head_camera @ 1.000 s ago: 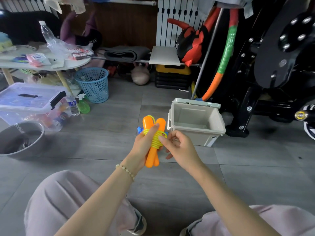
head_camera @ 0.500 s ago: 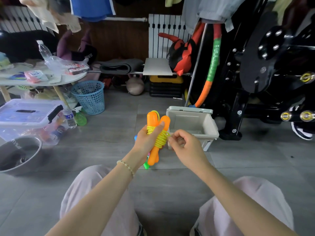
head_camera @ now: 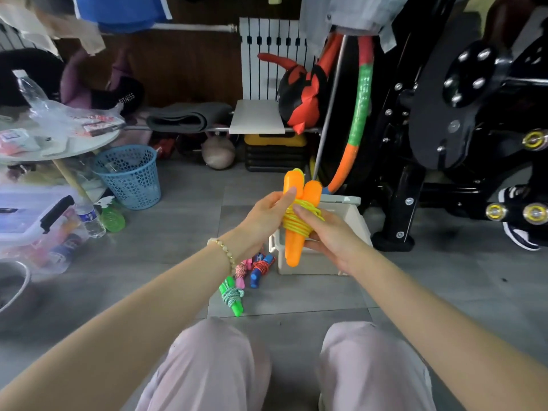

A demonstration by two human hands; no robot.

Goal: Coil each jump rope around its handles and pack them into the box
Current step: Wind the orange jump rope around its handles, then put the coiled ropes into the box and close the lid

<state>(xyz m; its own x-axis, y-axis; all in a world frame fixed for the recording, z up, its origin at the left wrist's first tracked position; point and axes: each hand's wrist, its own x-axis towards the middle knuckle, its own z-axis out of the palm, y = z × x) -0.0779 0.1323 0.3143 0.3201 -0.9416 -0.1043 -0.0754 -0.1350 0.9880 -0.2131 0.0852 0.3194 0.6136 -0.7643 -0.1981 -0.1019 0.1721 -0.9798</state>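
Orange jump rope: held upright in both hands above the floor, in front of the box, with its two handles laid side by side.
Yellow cord: wound in tight turns round the middle of both handles.
Left hand: closed on the upper part of the handles from the left, with the thumb pressed against the left handle.
Right hand: wrapped round the coil from the right, with fingers curled under the handles and a fingertip laid on the cord.
Box: pale, set on the floor just behind the hands and largely hidden by them.
Other ropes: a green-handled rope, a pink-handled rope and a blue-handled rope are laid coiled and close together on the floor, just left of the box.
Blue basket: placed far left on the floor, with a clear storage bin to its left.
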